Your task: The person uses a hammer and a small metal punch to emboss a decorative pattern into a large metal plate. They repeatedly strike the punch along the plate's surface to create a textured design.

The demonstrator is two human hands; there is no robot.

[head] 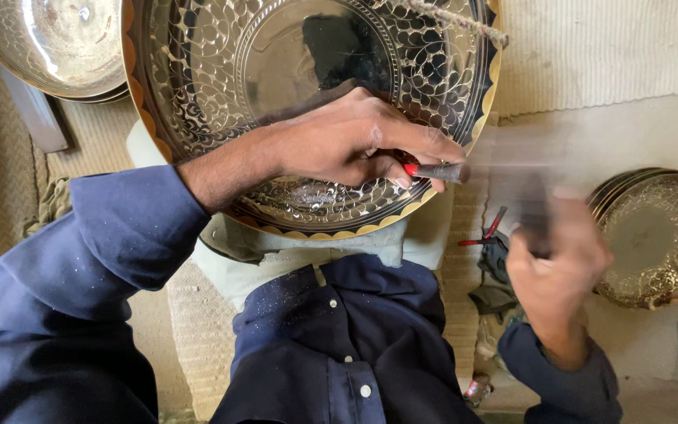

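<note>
Honestly, my left hand [355,145] pinched the chisel [437,171] against the engraved brass plate [221,71]; my blurred right hand [555,271] gripped a hammer [534,216], and a mistimed blow could have gouged the pattern.

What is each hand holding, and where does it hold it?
Left hand pinches a small chisel-like tool near its red end. Right hand grips a dark blurred tool by its lower part.

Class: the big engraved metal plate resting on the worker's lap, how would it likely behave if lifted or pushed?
The engraved plate looks rigid, thin metal, so probably stiff. Its polished, shiny face may be slippery. Propped tilted against the lap under the left hand, it could slide.
</note>
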